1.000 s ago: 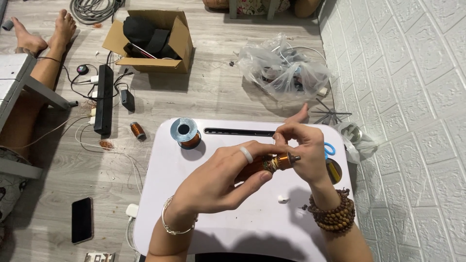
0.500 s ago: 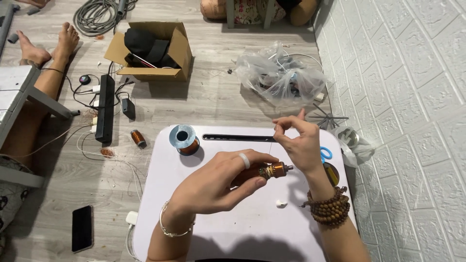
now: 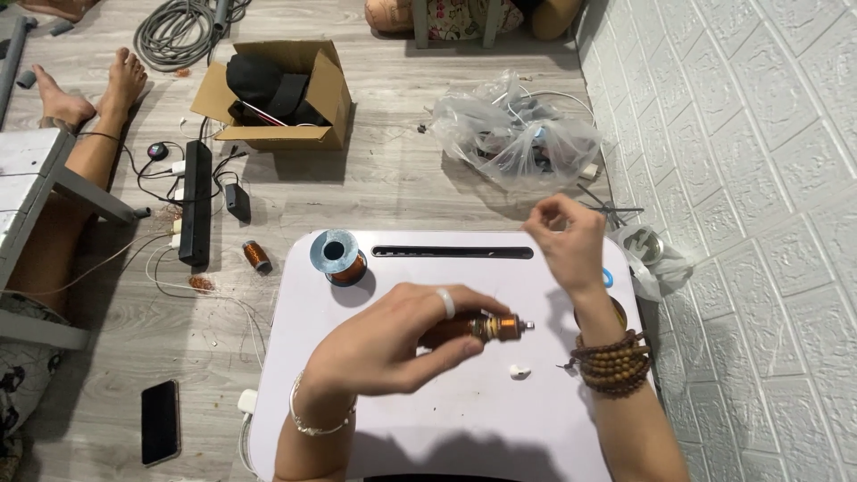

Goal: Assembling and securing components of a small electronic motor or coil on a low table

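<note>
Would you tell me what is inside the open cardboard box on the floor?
The cardboard box holds bunched black fabric with a thin red-and-white strip; whatever lies underneath is covered.

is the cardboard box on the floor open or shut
Open: the cardboard box has its flaps spread outward, and dark items show inside it.

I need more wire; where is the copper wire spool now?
In the head view, the spool stands on the white table's far left corner, beside the slot.
</note>
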